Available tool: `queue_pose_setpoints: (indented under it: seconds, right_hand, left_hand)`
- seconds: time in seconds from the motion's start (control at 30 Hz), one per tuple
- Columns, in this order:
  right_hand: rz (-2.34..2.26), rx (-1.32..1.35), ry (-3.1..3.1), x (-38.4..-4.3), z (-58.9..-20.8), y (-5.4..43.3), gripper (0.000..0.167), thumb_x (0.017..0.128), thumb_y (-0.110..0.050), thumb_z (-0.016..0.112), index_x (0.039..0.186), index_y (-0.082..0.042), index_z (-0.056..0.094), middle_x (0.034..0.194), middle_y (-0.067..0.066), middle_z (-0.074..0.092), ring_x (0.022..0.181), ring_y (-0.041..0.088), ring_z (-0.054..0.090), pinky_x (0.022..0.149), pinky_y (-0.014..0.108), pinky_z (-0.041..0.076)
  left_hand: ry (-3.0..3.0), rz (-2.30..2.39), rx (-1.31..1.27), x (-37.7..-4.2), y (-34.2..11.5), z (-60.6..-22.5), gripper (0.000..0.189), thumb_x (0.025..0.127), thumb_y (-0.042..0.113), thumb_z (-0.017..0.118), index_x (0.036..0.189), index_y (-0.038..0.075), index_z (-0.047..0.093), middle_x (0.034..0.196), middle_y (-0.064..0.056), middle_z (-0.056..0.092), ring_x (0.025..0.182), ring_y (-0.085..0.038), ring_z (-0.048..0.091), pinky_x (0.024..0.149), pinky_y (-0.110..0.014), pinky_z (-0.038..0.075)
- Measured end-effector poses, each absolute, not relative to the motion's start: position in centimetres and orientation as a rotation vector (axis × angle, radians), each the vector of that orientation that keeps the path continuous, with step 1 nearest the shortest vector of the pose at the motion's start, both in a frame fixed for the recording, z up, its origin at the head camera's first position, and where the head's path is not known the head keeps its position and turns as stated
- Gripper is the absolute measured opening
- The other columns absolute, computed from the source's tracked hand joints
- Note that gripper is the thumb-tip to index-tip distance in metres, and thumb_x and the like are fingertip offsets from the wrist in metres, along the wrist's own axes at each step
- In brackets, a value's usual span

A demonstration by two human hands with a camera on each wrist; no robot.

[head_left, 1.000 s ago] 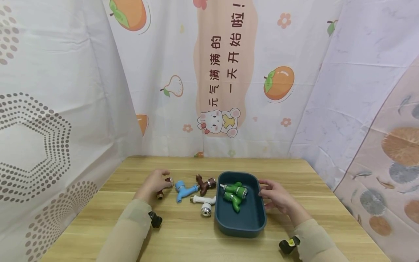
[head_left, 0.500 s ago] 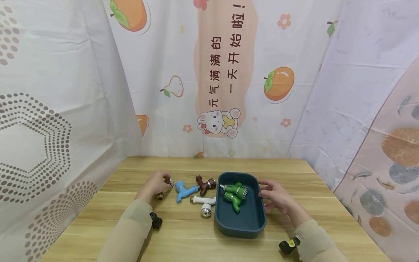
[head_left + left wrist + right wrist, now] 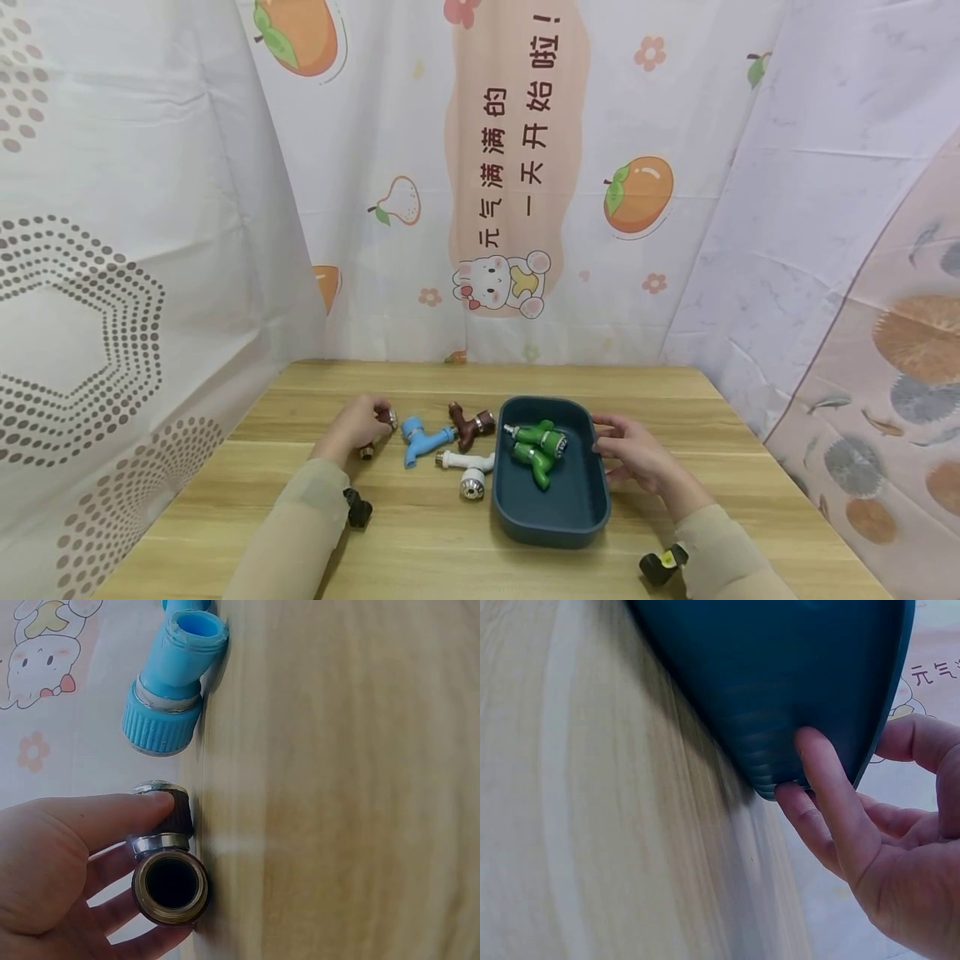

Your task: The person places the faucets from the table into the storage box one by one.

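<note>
A dark brown tap with a ribbed knob, a silver collar and a brass-coloured ring round its hollow mouth (image 3: 172, 855) lies toward the left edge of the pale wood-grained table (image 3: 420, 533). A deep teal, round-cornered rectangular bin (image 3: 553, 508) stands right of the table's middle.

The tap's brass-ringed end points toward the table's near edge; its knob's silver cap faces right, toward a bright blue tap with a ribbed knob (image 3: 426, 439) just beside it. Fingers cover the rest, so its full long axis cannot be told. The bin's long axis runs from the near edge toward the far edge, its open top facing up, with two green taps (image 3: 550, 442) inside.

The left hand (image 3: 356, 425) is nearly closed, pinching the dark brown tap, thumb on the knob and fingers behind. The right hand (image 3: 633, 450) is spread, fingers slightly bent, fingertips touching the bin's right wall. Between blue tap and bin lie a second brown tap (image 3: 468, 427) and a white tap with a silver-capped knob (image 3: 468, 460).
</note>
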State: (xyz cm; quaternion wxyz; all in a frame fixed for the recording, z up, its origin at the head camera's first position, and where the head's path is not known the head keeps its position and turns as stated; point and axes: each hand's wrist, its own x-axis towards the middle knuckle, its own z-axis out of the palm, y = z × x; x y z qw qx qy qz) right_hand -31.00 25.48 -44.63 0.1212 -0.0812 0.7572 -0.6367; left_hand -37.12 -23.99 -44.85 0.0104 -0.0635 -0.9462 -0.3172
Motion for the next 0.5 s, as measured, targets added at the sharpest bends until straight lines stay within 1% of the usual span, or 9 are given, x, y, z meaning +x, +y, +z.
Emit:
queue_pose_setpoints:
  seconds: [0.13, 0.33, 0.5]
  right_hand:
    - [-1.864, -0.238, 2.210, -30.96, -44.73, 25.44, 0.067, 0.093, -0.003, 0.060, 0.153, 0.006, 0.032, 0.132, 0.033, 0.053, 0.103, 0.032, 0.065, 0.063, 0.046, 0.060]
    - [-1.865, -0.232, 2.205, -30.90, -44.62, 25.42, 0.067, 0.093, -0.003, 0.059, 0.154, 0.006, 0.032, 0.133, 0.033, 0.053, 0.104, 0.033, 0.065, 0.064, 0.046, 0.061]
    - [-1.865, -0.239, 2.210, -30.89, -44.60, 25.41, 0.066, 0.094, -0.003, 0.058, 0.153, 0.007, 0.032, 0.134, 0.034, 0.052, 0.104, 0.034, 0.065, 0.064, 0.047, 0.061]
  left_hand:
    - [-2.948, -0.984, -0.212, -37.03, -24.01, -44.94, 0.026, 0.087, 0.000, 0.076, 0.113, 0.002, 0.072, 0.101, -0.006, 0.067, 0.092, -0.024, 0.059, 0.083, -0.044, 0.051]
    - [-2.944, -0.981, -0.219, -37.05, -24.03, -44.98, 0.022, 0.087, 0.000, 0.076, 0.108, 0.004, 0.073, 0.098, -0.005, 0.066, 0.088, -0.024, 0.058, 0.078, -0.041, 0.051]
    - [-2.952, -0.982, -0.201, -37.17, -24.09, -44.87, 0.023, 0.088, 0.001, 0.076, 0.110, 0.005, 0.073, 0.097, -0.005, 0.065, 0.085, -0.022, 0.058, 0.073, -0.037, 0.050]
